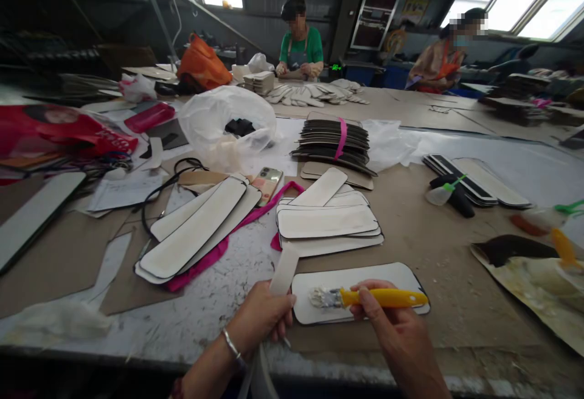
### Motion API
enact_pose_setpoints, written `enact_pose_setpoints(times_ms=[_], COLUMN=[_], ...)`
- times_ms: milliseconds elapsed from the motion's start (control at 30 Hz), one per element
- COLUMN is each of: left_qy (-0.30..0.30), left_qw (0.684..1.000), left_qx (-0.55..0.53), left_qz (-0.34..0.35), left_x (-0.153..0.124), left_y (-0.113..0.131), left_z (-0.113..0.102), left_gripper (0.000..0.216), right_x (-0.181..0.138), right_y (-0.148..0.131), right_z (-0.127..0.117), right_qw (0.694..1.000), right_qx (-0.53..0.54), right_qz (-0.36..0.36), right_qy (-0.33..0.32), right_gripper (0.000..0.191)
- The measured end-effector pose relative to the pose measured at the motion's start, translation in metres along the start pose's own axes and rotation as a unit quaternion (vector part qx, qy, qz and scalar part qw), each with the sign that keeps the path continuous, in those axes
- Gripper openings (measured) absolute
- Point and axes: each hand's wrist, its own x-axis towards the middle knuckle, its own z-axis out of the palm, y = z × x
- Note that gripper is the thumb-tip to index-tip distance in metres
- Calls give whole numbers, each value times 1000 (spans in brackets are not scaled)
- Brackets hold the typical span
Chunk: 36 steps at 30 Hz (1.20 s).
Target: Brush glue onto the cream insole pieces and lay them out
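My right hand (387, 314) grips a glue brush with a yellow handle (387, 297). Its bristles, coated in whitish stuff, are over a white, round-cornered panel (387, 274) with a dark edge; whether they touch it I cannot tell. At the panel's left end, my left hand (264, 311) is closed on an off-white strip (286, 265). One part of this strip points up toward the stacked panels, and another hangs below my hand over the table's front edge. Just beyond lies a stack of similar white panels (328, 221), with a short pale piece on top.
More white panels (196, 228) lie at left on a magenta band (219, 250), near a phone (268, 181). Behind are a plastic bag (205, 113) and tied dark pieces (314, 137). Small bottles (440, 194) and a stained sheet (524, 283) lie right. Two people work across the table.
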Motion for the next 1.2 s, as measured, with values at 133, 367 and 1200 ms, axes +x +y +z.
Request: enact_pose_setpoints(times_ms=[133, 367, 1200], left_qy=[-18, -38, 21], left_qw=[1000, 999, 999], left_qx=[-16, -24, 43], left_qz=[-5, -13, 7], left_x=[2, 3, 3], left_y=[-1, -3, -11], left_z=[-3, -4, 0], left_gripper=[21, 22, 28], right_x=[-3, -6, 29], right_y=[-5, -6, 15], right_z=[-2, 9, -92], right_qw=[998, 998, 820], right_qx=[-56, -66, -468], right_qz=[-8, -17, -284], right_qy=[21, 10, 168], right_gripper=[28, 26, 19])
